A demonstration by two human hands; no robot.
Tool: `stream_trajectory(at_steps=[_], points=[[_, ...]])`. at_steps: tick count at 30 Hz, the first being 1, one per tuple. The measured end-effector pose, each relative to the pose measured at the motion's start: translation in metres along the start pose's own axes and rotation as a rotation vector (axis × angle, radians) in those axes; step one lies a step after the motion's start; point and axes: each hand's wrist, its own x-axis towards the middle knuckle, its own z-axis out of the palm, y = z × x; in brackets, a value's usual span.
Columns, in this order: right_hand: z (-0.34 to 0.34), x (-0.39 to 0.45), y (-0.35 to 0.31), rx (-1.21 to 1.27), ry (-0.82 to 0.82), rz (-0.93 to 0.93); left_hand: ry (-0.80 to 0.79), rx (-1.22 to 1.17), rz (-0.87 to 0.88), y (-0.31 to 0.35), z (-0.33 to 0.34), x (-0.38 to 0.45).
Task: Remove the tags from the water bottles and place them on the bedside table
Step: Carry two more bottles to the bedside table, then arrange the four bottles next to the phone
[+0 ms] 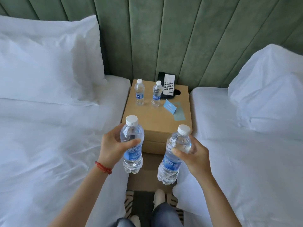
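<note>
Your left hand [114,145] and right hand [195,153] each grasp a full bottle mid-frame, likely heavy, slick, thin-walled; hold mid-body.

Bottles in your hands: the left bottle [132,145] and right bottle [173,154] are clear, with white caps and blue labels.
Counter [147,115]: you see plain tan.
Tags [170,107]: light blue.
Phone [167,86]: black, white keypad face.
Headboard [164,38]: green, vertical channels.
Your wrist string [103,167]: red.
Bedding [49,128]: white.
Rug [129,205]: you see black-and-cream stripes.
</note>
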Motion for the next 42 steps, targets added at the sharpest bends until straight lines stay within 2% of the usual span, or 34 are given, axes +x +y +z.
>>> stream_trajectory(at_steps=[7, 15, 24, 31, 42], points=[[0.004, 0.116, 0.017, -0.009, -0.075, -0.028, 0.071, 0.037, -0.035, -0.029, 0.03, 0.1], [0.01, 0.224, 0.042, -0.172, -0.139, 0.002, 0.15, 0.115, -0.151, -0.057, 0.056, 0.191], [0.051, 0.293, 0.069, -0.265, -0.077, 0.063, 0.104, 0.183, -0.265, -0.099, 0.041, 0.263], [0.095, 0.329, 0.093, -0.317, 0.043, 0.178, 0.089, 0.215, -0.331, -0.136, 0.027, 0.313], [0.124, 0.364, 0.121, -0.359, 0.051, 0.28, 0.088, 0.331, -0.416, -0.174, 0.036, 0.355]])
